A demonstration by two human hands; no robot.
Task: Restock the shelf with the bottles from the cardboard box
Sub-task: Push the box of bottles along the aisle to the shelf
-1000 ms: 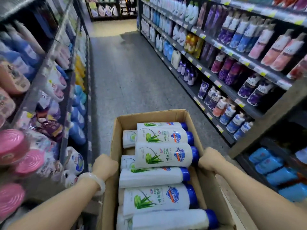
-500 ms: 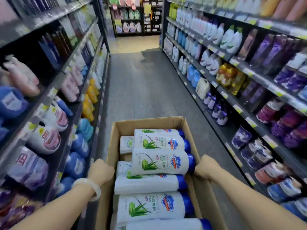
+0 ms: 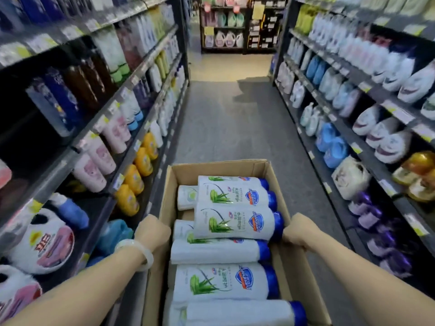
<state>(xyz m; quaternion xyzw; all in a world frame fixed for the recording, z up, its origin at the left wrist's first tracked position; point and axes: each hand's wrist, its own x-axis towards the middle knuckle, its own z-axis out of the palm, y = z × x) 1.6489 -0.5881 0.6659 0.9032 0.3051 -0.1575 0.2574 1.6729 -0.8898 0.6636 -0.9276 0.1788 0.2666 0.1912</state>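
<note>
Bottles (image 3: 233, 222) boxed between gripping fingers (image 3: 288, 232)

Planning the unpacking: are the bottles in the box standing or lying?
Lying: the bottles rest on their sides, stacked, blue caps toward the right wall of the cardboard box.

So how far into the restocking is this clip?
Nothing looks shelved yet: the brown cardboard box is full of white bottles with blue caps, all lying on their sides. In hand: the left hand and right hand grip the box's side walls, carrying it along the aisle. Left: pick a shelf and place every bottle.
</note>
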